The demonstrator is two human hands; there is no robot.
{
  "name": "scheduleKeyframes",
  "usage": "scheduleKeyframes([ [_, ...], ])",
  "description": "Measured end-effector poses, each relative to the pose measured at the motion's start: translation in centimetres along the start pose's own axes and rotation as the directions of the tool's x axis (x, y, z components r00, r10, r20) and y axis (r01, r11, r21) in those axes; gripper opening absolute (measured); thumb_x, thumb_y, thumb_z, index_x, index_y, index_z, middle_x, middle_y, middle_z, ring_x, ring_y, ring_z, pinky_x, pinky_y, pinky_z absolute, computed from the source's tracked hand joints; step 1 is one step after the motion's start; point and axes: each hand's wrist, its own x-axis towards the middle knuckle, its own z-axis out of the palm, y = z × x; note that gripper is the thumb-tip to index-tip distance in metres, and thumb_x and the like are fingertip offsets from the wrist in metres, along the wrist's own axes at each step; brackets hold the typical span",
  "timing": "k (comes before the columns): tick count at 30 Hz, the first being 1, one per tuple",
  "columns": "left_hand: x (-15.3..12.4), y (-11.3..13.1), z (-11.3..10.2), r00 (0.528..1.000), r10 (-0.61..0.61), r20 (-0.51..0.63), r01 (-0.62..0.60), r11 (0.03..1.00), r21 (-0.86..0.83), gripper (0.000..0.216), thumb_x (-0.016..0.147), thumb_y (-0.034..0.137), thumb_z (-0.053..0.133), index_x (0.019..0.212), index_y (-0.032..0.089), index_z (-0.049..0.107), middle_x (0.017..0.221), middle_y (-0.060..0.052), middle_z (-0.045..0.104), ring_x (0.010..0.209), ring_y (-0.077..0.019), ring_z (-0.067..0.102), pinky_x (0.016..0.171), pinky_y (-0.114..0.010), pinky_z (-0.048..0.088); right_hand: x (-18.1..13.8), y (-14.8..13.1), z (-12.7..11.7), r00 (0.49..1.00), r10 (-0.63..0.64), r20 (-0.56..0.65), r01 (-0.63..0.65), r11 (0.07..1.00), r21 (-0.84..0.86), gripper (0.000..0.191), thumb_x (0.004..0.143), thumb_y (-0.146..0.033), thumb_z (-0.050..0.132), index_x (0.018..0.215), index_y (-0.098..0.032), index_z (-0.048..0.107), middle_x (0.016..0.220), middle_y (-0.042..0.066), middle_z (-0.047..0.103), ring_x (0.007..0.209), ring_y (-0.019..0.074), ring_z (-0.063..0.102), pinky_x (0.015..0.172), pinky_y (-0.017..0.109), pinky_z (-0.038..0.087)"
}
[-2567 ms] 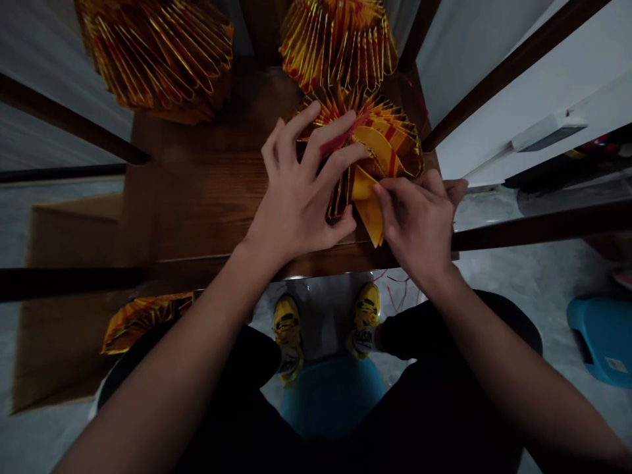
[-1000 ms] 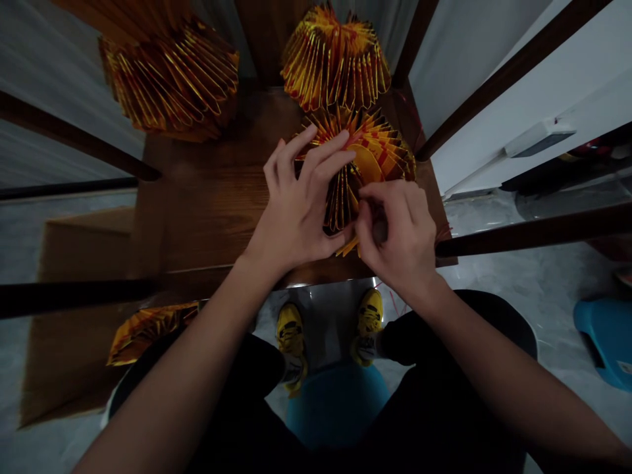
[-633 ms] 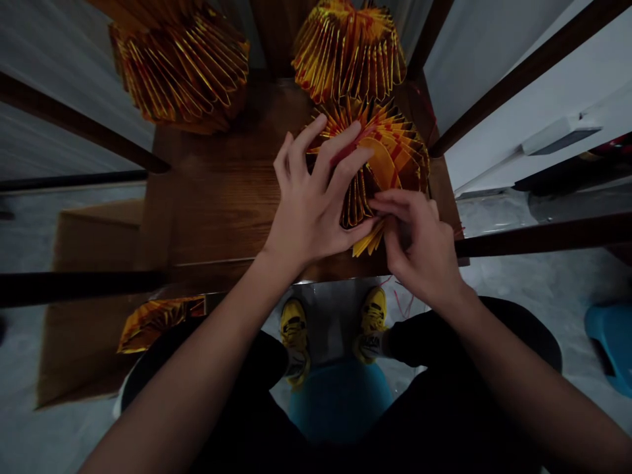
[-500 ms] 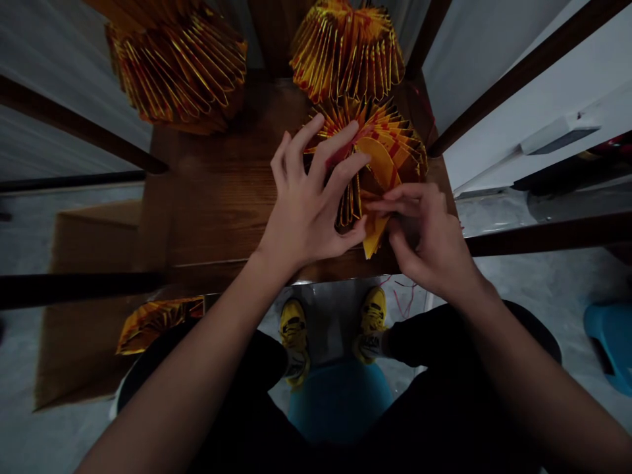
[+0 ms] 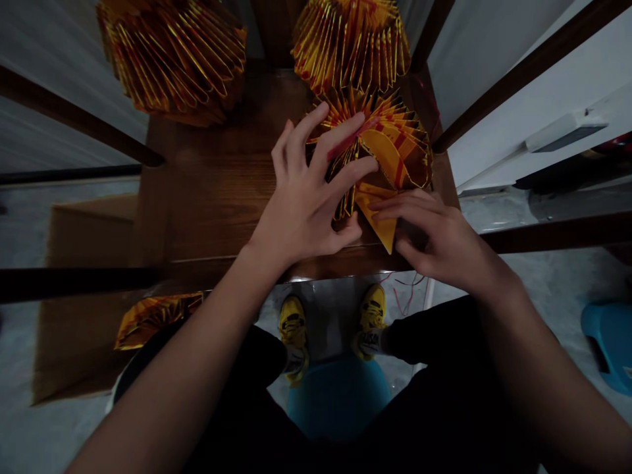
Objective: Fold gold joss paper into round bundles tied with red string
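A fan of folded gold-and-red paper pieces (image 5: 395, 135) lies on the near right part of a brown wooden table (image 5: 212, 197). My left hand (image 5: 309, 191) rests on the fan's left side with fingers spread and pressing its folds. My right hand (image 5: 434, 234) is beside it at the fan's near edge, fingers curled and pinching a loose yellow folded piece (image 5: 380, 214) that points toward me.
Two finished gold-and-red paper clusters stand at the back, one left (image 5: 172, 56) and one centre (image 5: 350, 39). More gold paper (image 5: 155, 316) lies below the table's left. Dark chair rails (image 5: 543, 230) cross right. A blue stool (image 5: 609, 342) stands on the floor.
My right hand has drawn back to the right from the fan with the yellow piece, which now lies flatter and more exposed. My left hand's fingers have spread a little wider.
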Motion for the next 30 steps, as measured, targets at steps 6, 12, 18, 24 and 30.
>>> scheduleKeyframes([
  [6,0.0,0.1,-0.1,1.0,-0.01,0.025,0.011,1.0,-0.012,0.068,0.082,0.034,0.072,0.147,0.039,0.052,0.179,0.0,0.034,0.169,-0.0408,0.019,0.136,-0.072,0.017,-0.1,0.3,0.1,1.0,0.013,-0.004,-0.013,1.0,-0.004,0.045,0.084,-0.003,0.059,0.119,-0.028,0.074,0.129,0.005,0.081,0.124,0.0295,0.073,0.11,0.055,0.057],
  [12,-0.1,0.0,0.4,0.999,0.036,-0.031,-0.035,0.999,0.027,0.07,0.08,0.031,0.072,0.146,0.033,0.051,0.178,-0.006,0.036,0.166,-0.0438,0.023,0.134,-0.072,0.019,0.0,0.3,-0.1,1.0,0.003,-0.001,-0.003,1.0,0.019,0.044,0.087,-0.004,0.059,0.122,-0.026,0.074,0.129,0.006,0.08,0.125,0.0273,0.073,0.11,0.051,0.058],
  [18,0.1,-0.1,0.5,0.999,0.032,-0.002,-0.032,0.999,0.002,0.073,0.08,0.032,0.073,0.149,0.033,0.048,0.18,-0.005,0.032,0.167,-0.0448,0.019,0.134,-0.074,0.014,0.1,0.6,0.3,0.999,-0.021,-0.032,0.02,1.0,-0.024,0.034,0.094,-0.008,0.062,0.118,-0.028,0.075,0.126,0.004,0.081,0.121,0.0279,0.074,0.105,0.051,0.059],
  [24,0.2,0.0,0.4,1.0,0.021,-0.003,-0.021,0.999,-0.028,0.076,0.078,0.029,0.073,0.15,0.035,0.049,0.179,-0.004,0.034,0.167,-0.0441,0.021,0.135,-0.073,0.014,0.9,0.6,2.2,0.96,-0.118,-0.253,0.027,0.941,-0.337,0.022,0.106,-0.022,0.061,0.117,-0.034,0.075,0.122,0.005,0.081,0.11,0.0298,0.065,0.099,0.054,0.054],
  [30,0.3,0.3,0.3,1.0,0.01,-0.022,-0.01,1.0,-0.005,0.077,0.077,0.03,0.072,0.15,0.035,0.049,0.177,-0.005,0.039,0.165,-0.0432,0.026,0.134,-0.072,0.02,1.8,-1.0,4.1,0.865,0.046,-0.5,-0.289,0.86,-0.42,0.015,0.105,-0.028,0.063,0.093,-0.027,0.072,0.129,0.016,0.066,0.122,0.0361,0.056,0.105,0.062,0.047],
])
